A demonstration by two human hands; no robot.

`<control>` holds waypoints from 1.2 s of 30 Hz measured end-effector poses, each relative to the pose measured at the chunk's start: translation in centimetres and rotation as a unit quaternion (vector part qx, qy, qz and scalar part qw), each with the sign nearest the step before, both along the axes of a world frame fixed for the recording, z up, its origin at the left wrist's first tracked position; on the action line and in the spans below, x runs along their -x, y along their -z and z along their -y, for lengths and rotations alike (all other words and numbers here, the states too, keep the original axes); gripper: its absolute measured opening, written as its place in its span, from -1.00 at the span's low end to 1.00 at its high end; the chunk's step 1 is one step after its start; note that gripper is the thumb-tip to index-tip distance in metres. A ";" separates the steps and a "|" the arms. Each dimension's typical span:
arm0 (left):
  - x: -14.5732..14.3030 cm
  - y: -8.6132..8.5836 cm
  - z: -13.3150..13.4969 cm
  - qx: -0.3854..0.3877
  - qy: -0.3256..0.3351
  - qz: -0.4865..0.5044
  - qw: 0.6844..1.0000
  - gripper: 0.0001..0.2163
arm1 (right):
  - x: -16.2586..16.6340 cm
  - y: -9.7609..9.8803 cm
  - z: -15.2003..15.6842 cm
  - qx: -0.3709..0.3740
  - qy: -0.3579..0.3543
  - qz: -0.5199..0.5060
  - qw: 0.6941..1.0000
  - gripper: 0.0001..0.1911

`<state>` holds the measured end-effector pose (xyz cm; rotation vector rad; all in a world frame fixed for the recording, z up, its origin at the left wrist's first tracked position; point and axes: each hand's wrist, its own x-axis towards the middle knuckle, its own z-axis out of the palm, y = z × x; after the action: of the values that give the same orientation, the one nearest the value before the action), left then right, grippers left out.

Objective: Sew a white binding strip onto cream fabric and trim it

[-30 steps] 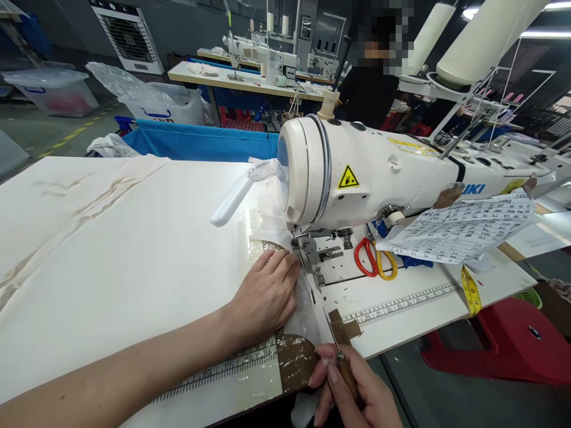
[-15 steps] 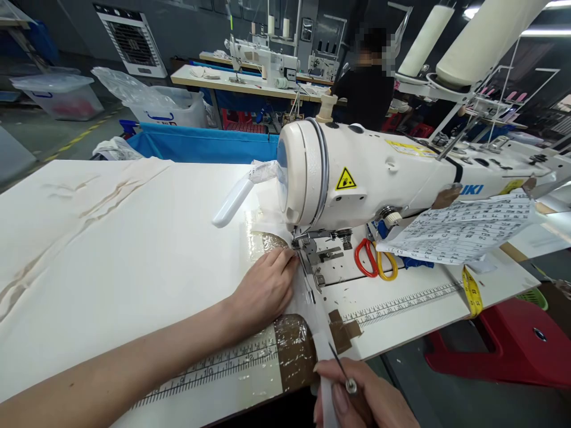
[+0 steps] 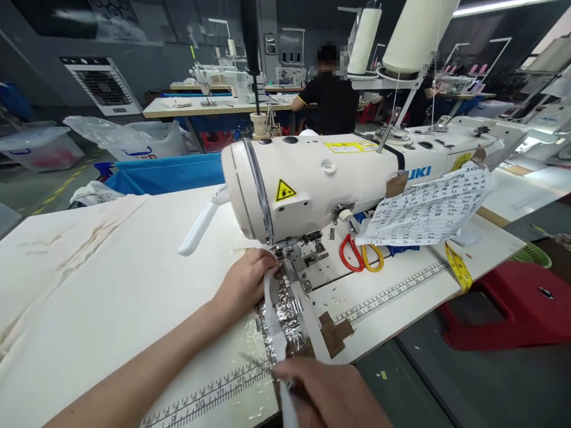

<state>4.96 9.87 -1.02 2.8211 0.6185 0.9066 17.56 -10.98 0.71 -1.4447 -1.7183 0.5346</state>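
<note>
A white fabric strip (image 3: 275,324) runs from below the sewing machine (image 3: 307,184) head toward me. My left hand (image 3: 245,278) lies beside the needle area, its fingers closed on the strip's far end. Near the table's front edge my right hand (image 3: 332,389) is closed around the near part of the strip, which hangs on below it. The pointed tool seen earlier in the right hand cannot be made out now. A second length of white fabric (image 3: 314,327) lies to the right, past a small metal guide (image 3: 296,305).
Red-and-yellow-handled scissors (image 3: 352,254) lie right of the needle, below a handwritten paper sheet (image 3: 428,208). A yellow tape measure (image 3: 458,267) hangs over the table edge. A red stool (image 3: 513,297) stands at right. Cream cloth (image 3: 57,261) covers the left side. A person (image 3: 332,98) sits behind.
My right hand has moved left with its part of the strip, and the pointed tool has gone from sight. The strip now splits from the fabric on the right. The view has shifted.
</note>
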 end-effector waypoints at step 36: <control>0.3 -0.2 -0.7 0.092 0.034 0.005 0.995 -0.89 | -1.7 1.8 -6.0 -0.035 0.152 0.199 0.967 -0.69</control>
<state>4.68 10.54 -0.85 2.6554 0.5701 0.8060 19.22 -4.94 -1.10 -1.8112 -1.7426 0.0142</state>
